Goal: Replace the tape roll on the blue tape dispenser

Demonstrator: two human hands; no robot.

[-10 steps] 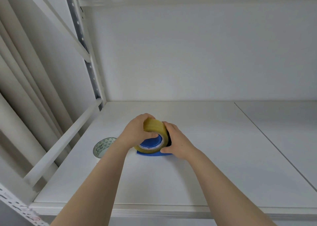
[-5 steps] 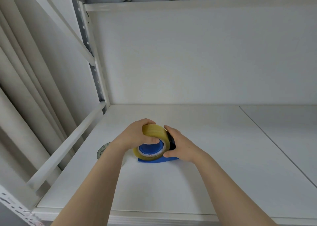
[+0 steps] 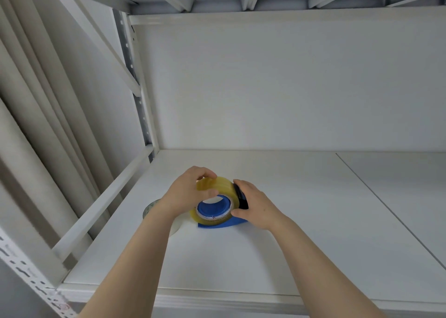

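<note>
A yellowish clear tape roll stands on edge on the blue tape dispenser, whose blue hub fills the roll's core. The dispenser's blue base rests on the white shelf. My left hand grips the roll from the left, thumb on its face and fingers over the top. My right hand holds the dispenser's right side, covering most of its black part. A second tape roll lies flat behind my left wrist, mostly hidden.
The white shelf board stretches right, with a seam running diagonally. A white rail and a perforated upright bound the left side. The shelf's front edge is below my forearms. Another shelf sits overhead.
The roll now sits further down over the blue hub than a second ago. Both hands keep their grip. The camera has shifted, showing more of the shelf above.
</note>
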